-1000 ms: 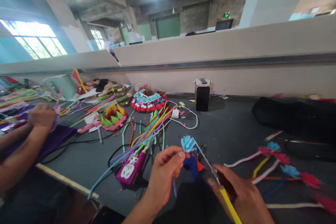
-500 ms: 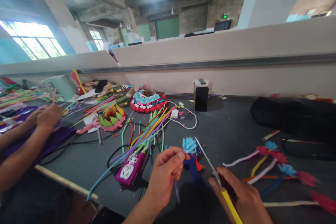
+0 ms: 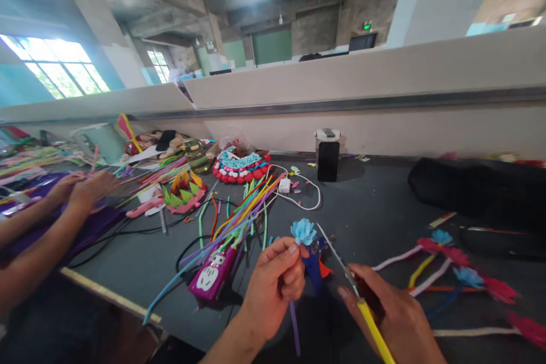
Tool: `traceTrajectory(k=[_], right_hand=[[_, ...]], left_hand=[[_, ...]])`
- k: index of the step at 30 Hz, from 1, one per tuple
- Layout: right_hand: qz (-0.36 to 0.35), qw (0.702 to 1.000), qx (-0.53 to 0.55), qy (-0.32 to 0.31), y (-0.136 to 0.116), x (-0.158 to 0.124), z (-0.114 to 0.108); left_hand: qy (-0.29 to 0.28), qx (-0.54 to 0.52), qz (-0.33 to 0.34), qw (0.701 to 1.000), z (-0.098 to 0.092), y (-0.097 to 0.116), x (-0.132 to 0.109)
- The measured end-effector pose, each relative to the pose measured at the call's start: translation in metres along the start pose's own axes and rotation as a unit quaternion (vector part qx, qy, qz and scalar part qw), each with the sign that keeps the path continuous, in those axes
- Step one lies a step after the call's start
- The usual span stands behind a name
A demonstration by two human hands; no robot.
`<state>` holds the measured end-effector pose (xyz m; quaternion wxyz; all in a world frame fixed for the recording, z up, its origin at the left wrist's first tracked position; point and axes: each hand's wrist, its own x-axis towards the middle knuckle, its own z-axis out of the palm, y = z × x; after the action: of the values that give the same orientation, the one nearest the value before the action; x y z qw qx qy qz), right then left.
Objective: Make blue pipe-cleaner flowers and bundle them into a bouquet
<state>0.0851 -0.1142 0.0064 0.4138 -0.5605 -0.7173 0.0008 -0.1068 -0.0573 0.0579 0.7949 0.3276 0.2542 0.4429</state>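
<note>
My left hand [image 3: 277, 278] is closed, its thumb and fingers pinching a light-blue flower [image 3: 303, 231] just under the petals. A purple stem [image 3: 295, 327] hangs out below that fist. My right hand [image 3: 390, 313] grips yellow-handled scissors [image 3: 370, 324], with the slim metal blades pointing up and left, close to the flower but apart from it. Behind and beneath the flower lie dark-blue scraps [image 3: 314, 267] and an orange-red scrap [image 3: 325, 268] on the dark table.
At the right lie finished-looking pink and blue flowers [image 3: 469, 277] on fuzzy stems. A purple box [image 3: 212, 276] bristles with coloured pipe cleaners. A black phone [image 3: 328, 162] leans on a container. A co-worker's hands [image 3: 85, 190] work at the left.
My left hand has turned and shifted slightly, bringing the blue flower a little left and showing more purple stem below. The scissors barely moved. The co-worker's hand moved right.
</note>
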Motion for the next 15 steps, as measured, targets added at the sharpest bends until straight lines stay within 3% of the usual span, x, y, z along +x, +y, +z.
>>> traceTrajectory(k=[15], right_hand=[[-0.014,1.000,-0.010,0.009,0.0028,-0.0019,0.0018]], left_hand=[[0.006,0.002,-0.007,1.000,0.0001,-0.0011,0.0000]])
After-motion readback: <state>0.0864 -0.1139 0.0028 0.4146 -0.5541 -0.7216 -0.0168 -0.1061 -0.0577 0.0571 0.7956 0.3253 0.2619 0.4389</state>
